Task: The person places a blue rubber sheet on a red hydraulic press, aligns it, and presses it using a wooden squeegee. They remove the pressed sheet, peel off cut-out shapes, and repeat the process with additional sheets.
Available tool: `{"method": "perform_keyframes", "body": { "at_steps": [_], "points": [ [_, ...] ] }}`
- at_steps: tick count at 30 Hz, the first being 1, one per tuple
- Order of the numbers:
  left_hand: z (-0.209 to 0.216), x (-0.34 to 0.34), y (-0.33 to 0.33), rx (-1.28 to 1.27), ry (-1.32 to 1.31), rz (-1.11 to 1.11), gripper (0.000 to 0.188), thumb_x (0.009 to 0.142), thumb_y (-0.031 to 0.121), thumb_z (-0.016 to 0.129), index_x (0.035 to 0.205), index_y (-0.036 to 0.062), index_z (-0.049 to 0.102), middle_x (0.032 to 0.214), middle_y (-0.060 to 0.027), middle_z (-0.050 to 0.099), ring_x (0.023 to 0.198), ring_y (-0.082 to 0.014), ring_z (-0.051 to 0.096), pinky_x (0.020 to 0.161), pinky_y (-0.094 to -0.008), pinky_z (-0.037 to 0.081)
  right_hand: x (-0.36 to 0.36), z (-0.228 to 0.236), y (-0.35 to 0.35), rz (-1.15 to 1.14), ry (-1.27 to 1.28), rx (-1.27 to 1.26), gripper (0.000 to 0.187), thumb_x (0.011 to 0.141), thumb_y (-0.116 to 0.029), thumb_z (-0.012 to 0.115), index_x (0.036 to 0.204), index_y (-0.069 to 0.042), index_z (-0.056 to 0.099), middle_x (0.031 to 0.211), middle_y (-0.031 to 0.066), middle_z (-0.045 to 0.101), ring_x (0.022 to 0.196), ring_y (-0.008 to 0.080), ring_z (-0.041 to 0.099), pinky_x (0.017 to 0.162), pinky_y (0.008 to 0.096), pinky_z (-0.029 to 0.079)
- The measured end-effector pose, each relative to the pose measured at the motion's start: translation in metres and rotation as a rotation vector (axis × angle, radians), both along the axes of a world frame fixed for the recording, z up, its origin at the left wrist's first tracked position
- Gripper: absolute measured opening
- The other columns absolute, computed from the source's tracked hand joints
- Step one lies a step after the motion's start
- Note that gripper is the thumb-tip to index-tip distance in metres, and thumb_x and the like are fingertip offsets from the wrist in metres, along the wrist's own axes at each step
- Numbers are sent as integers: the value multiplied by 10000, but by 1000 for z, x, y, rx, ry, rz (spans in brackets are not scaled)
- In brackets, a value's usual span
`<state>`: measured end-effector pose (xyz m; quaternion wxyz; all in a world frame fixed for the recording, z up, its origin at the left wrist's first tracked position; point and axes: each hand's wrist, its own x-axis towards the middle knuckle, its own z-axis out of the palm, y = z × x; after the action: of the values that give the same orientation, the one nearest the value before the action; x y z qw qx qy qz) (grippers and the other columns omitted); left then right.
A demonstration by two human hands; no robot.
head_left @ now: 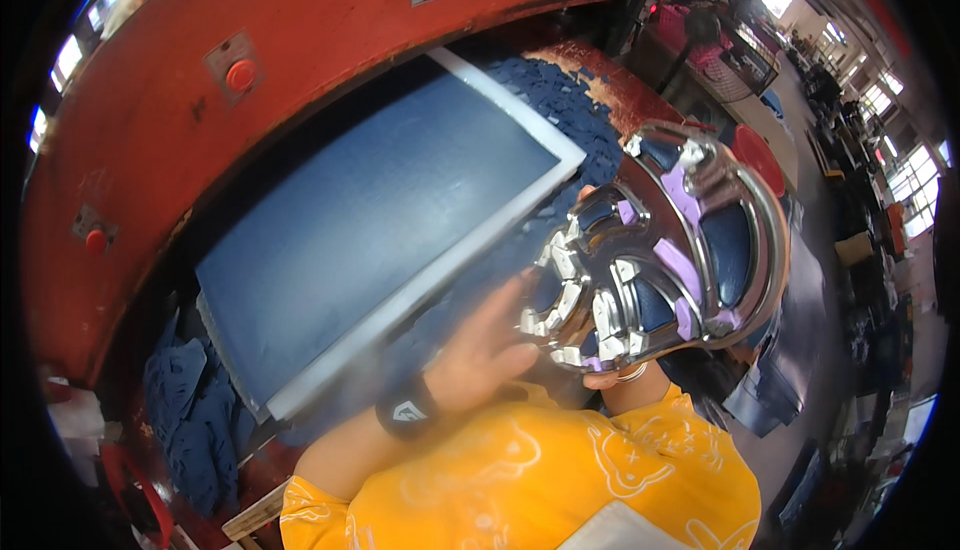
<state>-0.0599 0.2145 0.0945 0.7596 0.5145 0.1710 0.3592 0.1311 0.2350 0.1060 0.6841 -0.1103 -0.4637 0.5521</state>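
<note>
"Our left hand [485, 352] is spread, blurred beside the curved steel die [768, 235]; we can't tell whether it touches. Our right hand [602, 381] grips the die's lower edge, fingers mostly hidden."

"So it's up in front of our yellow shirt [450, 480]. We'd best hold it steady, fingertips off the rims."

"Agreed: glossy walls, chunky white pads [606, 315] and lilac pads [681, 267], leathery dark blue pieces [726, 255] in the openings."

"Beyond lie a smooth blue sheet [370, 220], ragged scraps [190, 420] and the scuffed red machine [330, 25]."

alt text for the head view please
A person's right hand holds a curved, shiny metal frame with white and purple pieces, the blurred left hand close by; beyond are a dark blue sheet and red machine.
</note>
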Motion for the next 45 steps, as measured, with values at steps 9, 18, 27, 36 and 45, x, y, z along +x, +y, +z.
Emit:
{"method": "perform_keyframes", "body": {
  "at_steps": [9, 18, 27, 36, 45],
  "points": [
    [-16, -163, -63, 735, 913, 603, 294, 781, 160, 727, 1049, 59, 663, 1060, -150, 656, 990, -331, 620, 842, -384, 493, -72, 25, -11, 313, 5, -157, 933, 730, -347, 720, 1446, 23, 251, 1282, 267, 495, 1094, 377, 596, 858, 461, 575],
    [-79, -210, -74, 737, 1406, 1081, 398, 804, 280, 712, 1149, 88, 659, 1264, -152, 589, 1220, -371, 509, 1054, -488, 374, -204, 11, 67, 218, -1138, -114, 731, 661, -251, 754, 1323, -21, 548, 1371, 191, 476, 1208, 248, 508, 1012, 334, 395],
    [-84, -217, -81, 669, 1151, 1190, 306, 741, 166, 754, 1018, 52, 690, 1134, -115, 653, 1138, -334, 573, 942, -430, 467, -311, -34, 68, -154, -1880, 446, 733, 652, -392, 732, 1312, -121, 561, 1420, 252, 372, 1199, 452, 397, 1015, 529, 345],
    [-94, -225, -85, 686, 1073, 1317, 256, 688, 146, 785, 908, 42, 705, 1017, -101, 683, 999, -322, 637, 873, -410, 504, -304, -42, 64, -101, -1709, 522, 652, 636, -327, 729, 1243, -123, 606, 1391, 230, 395, 1204, 461, 382, 1007, 517, 351],
    [-91, -227, -82, 643, 1053, 1327, 225, 667, 138, 791, 841, 45, 684, 933, -90, 666, 943, -312, 646, 811, -393, 516, -343, -52, 39, -240, -1701, 404, 640, 610, -334, 742, 1224, -185, 641, 1424, 267, 384, 1193, 453, 399, 1002, 495, 361]
  ]
}}
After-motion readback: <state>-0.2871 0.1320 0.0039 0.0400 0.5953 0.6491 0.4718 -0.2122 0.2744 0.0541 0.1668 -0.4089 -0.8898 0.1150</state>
